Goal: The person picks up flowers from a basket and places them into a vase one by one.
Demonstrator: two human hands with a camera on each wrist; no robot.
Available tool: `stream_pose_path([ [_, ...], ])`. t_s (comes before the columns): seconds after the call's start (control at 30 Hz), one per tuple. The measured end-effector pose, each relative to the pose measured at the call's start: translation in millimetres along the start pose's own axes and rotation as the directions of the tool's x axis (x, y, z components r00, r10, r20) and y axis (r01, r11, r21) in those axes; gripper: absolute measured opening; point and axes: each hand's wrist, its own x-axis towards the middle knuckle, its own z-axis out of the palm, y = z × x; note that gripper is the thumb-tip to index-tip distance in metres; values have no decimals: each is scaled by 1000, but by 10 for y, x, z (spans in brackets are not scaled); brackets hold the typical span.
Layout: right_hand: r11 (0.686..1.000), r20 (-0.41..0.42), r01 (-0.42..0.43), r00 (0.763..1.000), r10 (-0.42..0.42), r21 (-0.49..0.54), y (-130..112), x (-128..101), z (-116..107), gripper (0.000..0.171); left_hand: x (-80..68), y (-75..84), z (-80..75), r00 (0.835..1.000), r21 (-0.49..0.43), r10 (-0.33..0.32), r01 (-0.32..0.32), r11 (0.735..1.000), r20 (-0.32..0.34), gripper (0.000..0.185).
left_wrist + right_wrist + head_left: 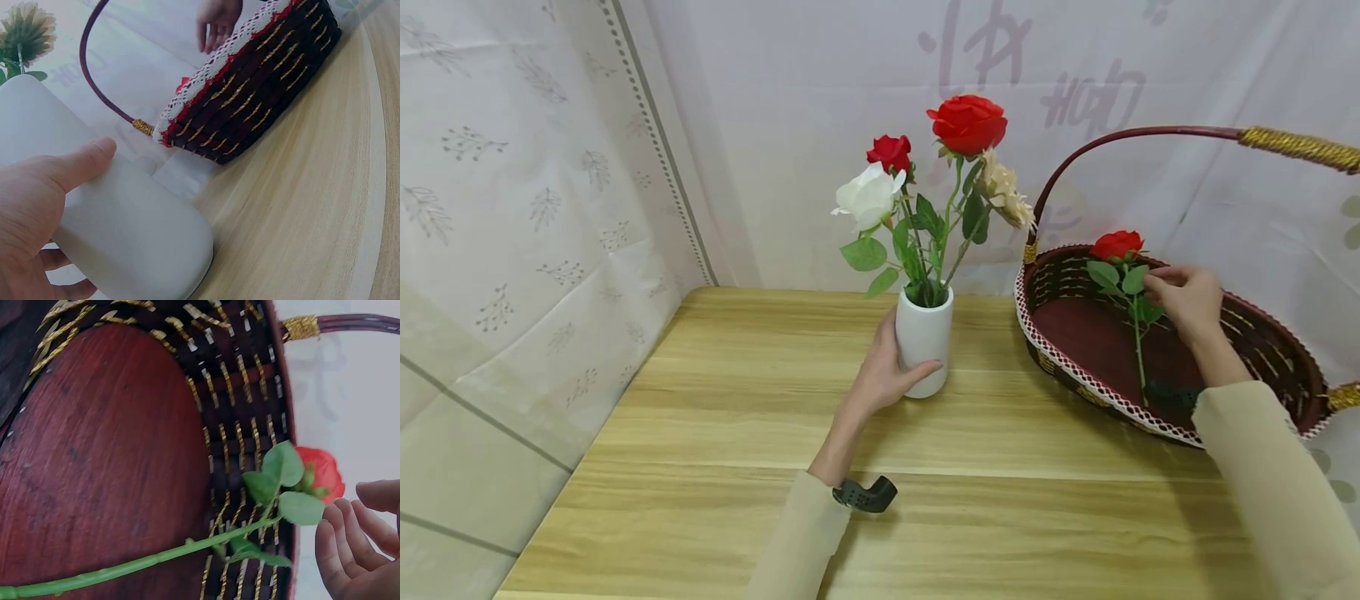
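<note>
Rose [1117,245] in the basket [1262,350] at three o'clock, right hand [1183,298] pinching its stem; left hand [883,371] grips the vase [923,337] holding four flowers already.

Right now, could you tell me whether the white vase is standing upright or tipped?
Upright: the white vase stands on the table, opening upward, flowers rising from it, the left hand gripping its side.

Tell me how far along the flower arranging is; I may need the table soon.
Four flowers already stand in the vase, steadied by the left hand. The right hand is at the stem of a red rose lying in the basket. That rose is the only flower left there.
</note>
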Motion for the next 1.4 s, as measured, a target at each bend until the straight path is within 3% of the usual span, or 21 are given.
stream_pose_path([
  [0.2, 989, -7, -21, 1000, 20, -149, 170, 11, 11, 50, 7, -4, 6, 1000, 8, 0, 0, 1000, 4, 107],
  [0.43, 982, 23, -26, 999, 31, -185, 254, 35, 8, 50, 4, 9, -1, 1000, 1, -11, 11, 1000, 2, 107],
  [0.7, 954, 96, -29, 994, 60, -297, 289, 20, -13, 50, 11, 3, -4, 1000, -2, -5, 5, 1000, 4, 106],
  [0.97, 938, 137, -47, 986, 99, -343, 354, 24, -16, 50, 10, 19, -2, 1000, -5, -7, 7, 1000, 5, 106],
  [1.4, 939, 211, -81, 965, 158, -334, 437, 19, -29, 43, 12, 15, 2, 1000, -10, -12, 12, 1000, -1, 106],
])
